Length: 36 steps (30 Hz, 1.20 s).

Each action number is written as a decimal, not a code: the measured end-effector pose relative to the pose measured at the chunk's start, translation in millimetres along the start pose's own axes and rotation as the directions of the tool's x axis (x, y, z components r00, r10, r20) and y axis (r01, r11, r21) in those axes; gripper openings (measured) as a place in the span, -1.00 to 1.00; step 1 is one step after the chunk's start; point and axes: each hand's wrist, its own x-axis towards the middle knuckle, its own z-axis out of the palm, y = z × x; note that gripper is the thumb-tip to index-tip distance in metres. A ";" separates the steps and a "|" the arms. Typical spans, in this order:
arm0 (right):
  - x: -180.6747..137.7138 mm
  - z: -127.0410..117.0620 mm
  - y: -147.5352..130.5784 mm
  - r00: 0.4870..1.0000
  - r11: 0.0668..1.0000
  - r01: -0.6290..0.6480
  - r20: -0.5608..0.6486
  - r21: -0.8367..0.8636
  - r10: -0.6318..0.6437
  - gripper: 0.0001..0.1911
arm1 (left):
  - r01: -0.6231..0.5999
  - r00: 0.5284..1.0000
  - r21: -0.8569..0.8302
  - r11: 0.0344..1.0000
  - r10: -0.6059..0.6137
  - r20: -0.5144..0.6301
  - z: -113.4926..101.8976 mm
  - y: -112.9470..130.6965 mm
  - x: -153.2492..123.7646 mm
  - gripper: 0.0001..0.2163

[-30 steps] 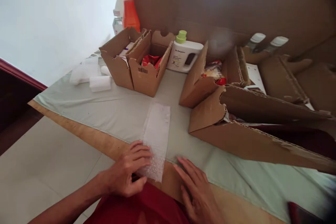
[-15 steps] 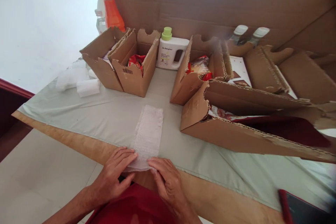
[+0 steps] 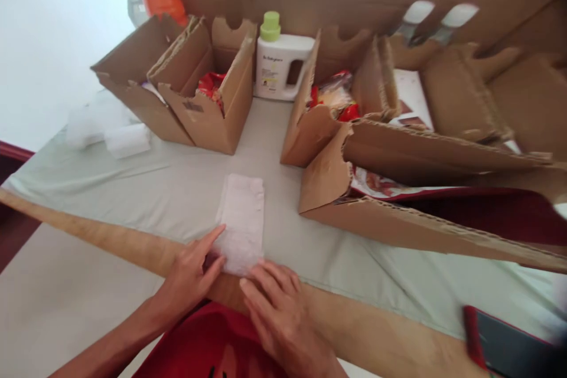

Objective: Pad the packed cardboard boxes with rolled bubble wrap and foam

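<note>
A strip of white bubble wrap (image 3: 241, 218) lies flat on the pale green cloth (image 3: 186, 189), reaching toward me. My left hand (image 3: 190, 274) rests on its near left corner, fingers stretched flat. On the strip's near end my right hand (image 3: 274, 301) presses with its fingers laid together and bent slightly. Both hands sit at the table's wooden front edge (image 3: 376, 336), touching the wrap.
Open cardboard boxes (image 3: 199, 94) holding red packets stand at the back left. A white jug with a green cap (image 3: 277, 59) is behind them. A long torn carton (image 3: 420, 189) fills the right. Rolled white wrap (image 3: 126, 140) lies far left. A dark phone (image 3: 505, 348) sits near right.
My right hand came in from the right onto the strip's near end. The strip looks shorter now, its near end drawn back under both hands. The view tilted down and closer.
</note>
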 end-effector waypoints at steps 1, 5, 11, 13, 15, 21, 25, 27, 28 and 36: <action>2.3 4.3 1.6 0.999 0.999 0.000 0.042 -0.034 0.001 -0.65 | 0.017 1.000 0.004 1.000 -0.017 0.008 0.2 0.4 0.3 -0.54; 9.1 24.6 10.9 0.997 0.991 -0.052 0.057 -0.122 0.060 -0.61 | -0.020 1.000 0.005 1.000 0.020 0.016 -2.0 0.1 1.9 -0.52; 18.1 21.5 16.9 0.996 0.998 0.008 0.085 -0.067 -0.002 -0.54 | -0.239 0.970 0.024 0.971 0.240 -0.041 -21.9 5.8 -1.5 -0.46; 24.3 16.1 17.2 0.994 0.997 0.046 0.097 -0.061 -0.040 -0.57 | -0.322 0.946 0.036 0.946 0.323 -0.029 -25.6 8.6 -4.0 -0.49; 30.9 12.6 18.0 0.990 0.997 0.070 0.122 -0.026 -0.066 -0.58 | -0.375 0.927 0.030 0.927 0.375 0.006 -24.2 9.5 -5.8 -0.60; 36.9 10.9 20.1 0.997 0.991 -0.057 0.067 0.117 0.050 -0.74 | -0.306 0.952 -0.089 0.948 0.304 -0.029 -10.4 2.4 -0.8 -0.73; 29.4 6.9 16.5 0.992 0.991 -0.110 -0.072 -0.075 0.104 -0.73 | -0.266 0.963 -0.049 0.963 0.264 -0.043 -6.0 -0.4 12.5 -0.76; 27.5 6.5 14.9 0.998 0.987 -0.067 -0.023 -0.147 0.064 -0.71 | -0.252 0.967 -0.006 0.968 0.252 -0.044 -3.3 -0.8 20.1 -0.77; 27.7 7.4 14.8 0.999 0.987 -0.034 0.020 -0.160 0.038 -0.71 | -0.245 0.968 0.014 0.969 0.246 -0.043 -2.1 -0.7 23.4 -0.78; 42.9 8.7 22.0 0.994 0.998 -0.041 0.103 -0.049 0.046 -0.75 | -0.297 0.947 0.023 0.955 0.297 -0.122 -12.5 6.5 16.2 -0.74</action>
